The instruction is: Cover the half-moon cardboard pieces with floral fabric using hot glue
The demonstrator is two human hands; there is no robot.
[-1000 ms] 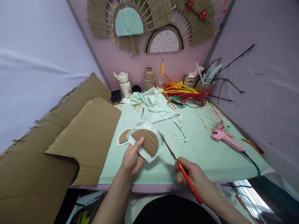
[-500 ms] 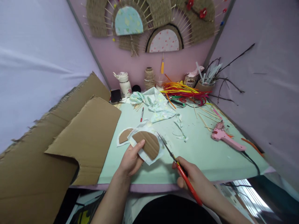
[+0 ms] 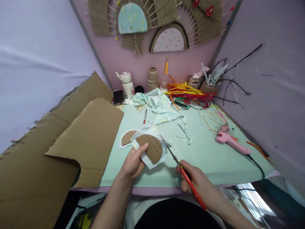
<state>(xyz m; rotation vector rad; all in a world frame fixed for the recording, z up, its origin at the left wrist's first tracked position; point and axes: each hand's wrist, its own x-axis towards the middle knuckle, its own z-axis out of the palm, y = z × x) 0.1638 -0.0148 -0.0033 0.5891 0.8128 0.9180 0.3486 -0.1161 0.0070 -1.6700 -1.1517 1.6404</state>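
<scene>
My left hand [image 3: 133, 162] pinches a brown corrugated cardboard half-disc [image 3: 152, 149] that lies on a piece of white patterned cloth, thumb on top, held just above the mint-green tabletop [image 3: 209, 156]. My right hand [image 3: 194, 179] is closed round the red handles of a pair of scissors [image 3: 183, 170]. The scissor blades point up and left, their tips at the right edge of the cloth. A second cloth-backed cardboard half-disc [image 3: 127, 137] lies on the table behind my left hand.
Large cardboard sheets [image 3: 90, 140] lean at the left. A pink glue gun [image 3: 230, 141] with its cable lies at right. Crumpled cloth [image 3: 159, 106], a red pen [image 3: 144, 116], coloured strips [image 3: 188, 93], sticks, a twine spool [image 3: 152, 79], a bottle [image 3: 127, 85] and a tool cup [image 3: 209, 86] crowd the back.
The scissors have shifted slightly left towards the cloth edge, and my left hand has turned the cardboard piece a little. The red pen has come into view behind it.
</scene>
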